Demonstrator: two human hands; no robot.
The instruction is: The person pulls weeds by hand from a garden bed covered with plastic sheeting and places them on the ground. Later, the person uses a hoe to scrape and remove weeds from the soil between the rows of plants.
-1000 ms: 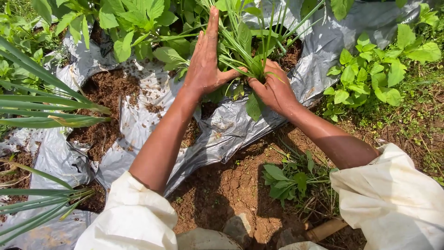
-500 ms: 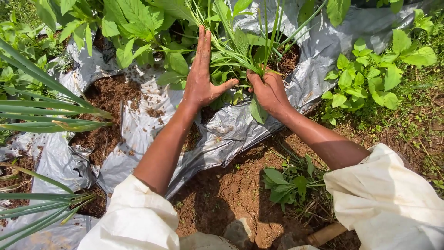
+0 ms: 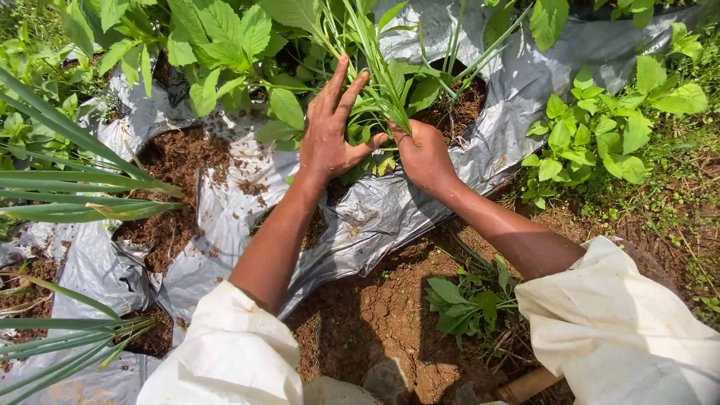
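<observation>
Far left: long, stiff, pale-green blade leaves (image 3: 67, 169) over crinkled silver-grey plastic mulch sheet (image 3: 225, 202), brown soil showing through its holes. Left hand (image 3: 330, 131) spread wide, fingers fanned, pressing broad green leaves aside, gripping nothing. Just right: bunch of thin green grass-like stems (image 3: 379, 90), rooted in the mulch opening. Right hand (image 3: 421, 154) fisted tight round the base of that bunch, touching the soil. Step in hand, by the look: weed gripped, not yet out. Next calls for a firm, straight pull from low down, neighbours held clear. Far right: leafy green weeds (image 3: 600, 127) on bare ground.
</observation>
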